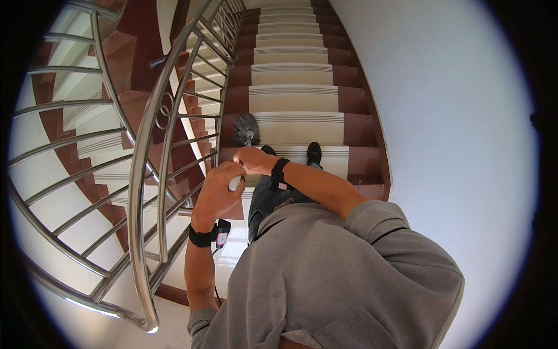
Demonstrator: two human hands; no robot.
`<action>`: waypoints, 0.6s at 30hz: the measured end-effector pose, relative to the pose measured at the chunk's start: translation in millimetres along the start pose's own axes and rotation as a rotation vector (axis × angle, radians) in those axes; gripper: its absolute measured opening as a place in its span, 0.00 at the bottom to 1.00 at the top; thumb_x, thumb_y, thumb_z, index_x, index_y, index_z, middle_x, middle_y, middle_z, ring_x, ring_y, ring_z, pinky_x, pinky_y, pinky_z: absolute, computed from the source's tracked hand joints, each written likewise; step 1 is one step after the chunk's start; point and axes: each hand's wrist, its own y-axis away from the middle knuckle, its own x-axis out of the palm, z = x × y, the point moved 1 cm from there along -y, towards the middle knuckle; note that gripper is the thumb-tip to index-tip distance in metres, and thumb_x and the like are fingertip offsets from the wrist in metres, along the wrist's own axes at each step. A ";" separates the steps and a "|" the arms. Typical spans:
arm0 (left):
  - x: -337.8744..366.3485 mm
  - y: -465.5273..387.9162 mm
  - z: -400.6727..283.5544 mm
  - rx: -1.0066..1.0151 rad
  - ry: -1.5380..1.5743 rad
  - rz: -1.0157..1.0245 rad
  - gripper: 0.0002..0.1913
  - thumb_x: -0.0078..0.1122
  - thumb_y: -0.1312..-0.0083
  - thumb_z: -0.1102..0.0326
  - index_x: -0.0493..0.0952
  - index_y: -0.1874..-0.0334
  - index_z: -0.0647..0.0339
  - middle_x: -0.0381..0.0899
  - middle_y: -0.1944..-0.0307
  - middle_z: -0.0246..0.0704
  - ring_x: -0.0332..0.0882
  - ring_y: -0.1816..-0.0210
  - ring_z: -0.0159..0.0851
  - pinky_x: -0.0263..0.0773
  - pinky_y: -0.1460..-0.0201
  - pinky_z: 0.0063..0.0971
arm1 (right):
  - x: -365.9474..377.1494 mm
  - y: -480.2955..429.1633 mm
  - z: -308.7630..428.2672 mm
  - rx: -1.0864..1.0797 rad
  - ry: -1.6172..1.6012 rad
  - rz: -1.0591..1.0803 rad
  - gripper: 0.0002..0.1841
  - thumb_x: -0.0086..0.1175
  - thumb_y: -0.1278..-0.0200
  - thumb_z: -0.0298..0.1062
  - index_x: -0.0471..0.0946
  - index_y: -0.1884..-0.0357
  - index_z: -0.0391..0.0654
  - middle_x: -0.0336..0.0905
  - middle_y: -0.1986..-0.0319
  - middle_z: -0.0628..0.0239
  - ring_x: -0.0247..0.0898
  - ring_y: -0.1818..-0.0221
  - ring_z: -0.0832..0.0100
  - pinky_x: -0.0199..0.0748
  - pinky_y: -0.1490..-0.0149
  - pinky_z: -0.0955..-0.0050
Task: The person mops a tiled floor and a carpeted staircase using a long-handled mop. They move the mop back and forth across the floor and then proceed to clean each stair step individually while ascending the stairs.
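Note:
My left hand (pixel 216 188) is closed round the white handle end (pixel 234 183) of a mop, near the stair railing. Just beyond it and to its right, my right hand (pixel 254 160) grips the same handle lower down. The mop's grey string head (pixel 246 129) rests on a stair step at the railing side, ahead of my hands. Most of the handle is hidden by my hands or foreshortened.
Stairs with cream treads and dark red borders (pixel 296 96) run ahead. A stainless steel railing (pixel 141 174) stands at the left, with another flight beyond it. A white wall (pixel 444 131) bounds the right side. My black shoes (pixel 314 153) stand on a step near the mop.

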 end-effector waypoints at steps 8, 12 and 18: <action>35.2 -37.8 -43.6 -0.029 0.140 0.043 0.11 0.65 0.40 0.79 0.85 0.55 0.69 0.89 0.52 0.45 0.88 0.49 0.48 0.79 0.41 0.34 | -60.6 61.1 -30.0 0.065 0.159 -0.105 0.09 0.64 0.46 0.36 0.86 0.69 0.42 0.84 0.69 0.46 0.82 0.61 0.41 0.80 0.56 0.46; 50.8 -55.5 -54.9 0.030 0.197 0.065 0.11 0.66 0.40 0.80 0.85 0.56 0.69 0.89 0.52 0.45 0.88 0.51 0.47 0.79 0.43 0.33 | -85.6 85.1 -39.0 0.092 0.232 -0.119 0.11 0.65 0.46 0.37 0.86 0.65 0.41 0.84 0.67 0.47 0.82 0.59 0.41 0.81 0.53 0.46; 81.2 -95.2 -72.5 0.121 0.196 0.121 0.11 0.67 0.40 0.79 0.85 0.54 0.69 0.88 0.53 0.45 0.87 0.54 0.49 0.80 0.45 0.34 | -131.3 123.8 -62.6 0.209 0.213 -0.186 0.11 0.67 0.46 0.36 0.84 0.65 0.41 0.84 0.66 0.47 0.82 0.59 0.42 0.80 0.51 0.44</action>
